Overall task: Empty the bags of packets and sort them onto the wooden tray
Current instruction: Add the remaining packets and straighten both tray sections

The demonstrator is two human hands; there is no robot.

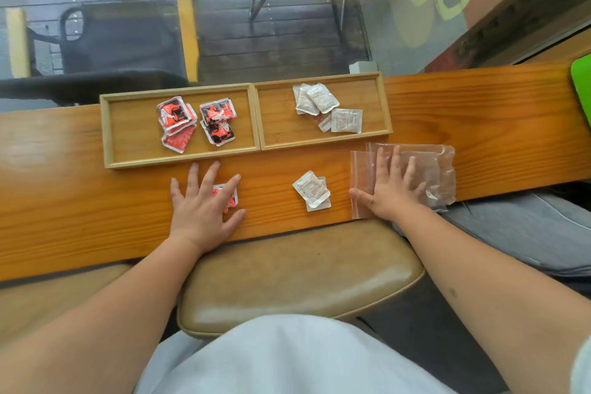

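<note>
My left hand (201, 208) lies flat with fingers spread over the red packets (227, 197) near the table's (479, 112) front edge, pressing rather than gripping; the grip is apart. My right hand (395, 184) rests flat and open on the empty clear bags (441, 169) at the right, holding them down. The bags look emptied, so sorting is the step in hand. I'd curl the left fingers under the red packets and carry them to the left tray (128, 137), where the other red ones (195, 121) already sit. The white packets (311, 190) left between my hands belong in the right tray (374, 99) with the white pile (329, 109). Packets are slick and overlapping, so I'd pinch the stack by an edge, not drag it off the front edge.
</note>
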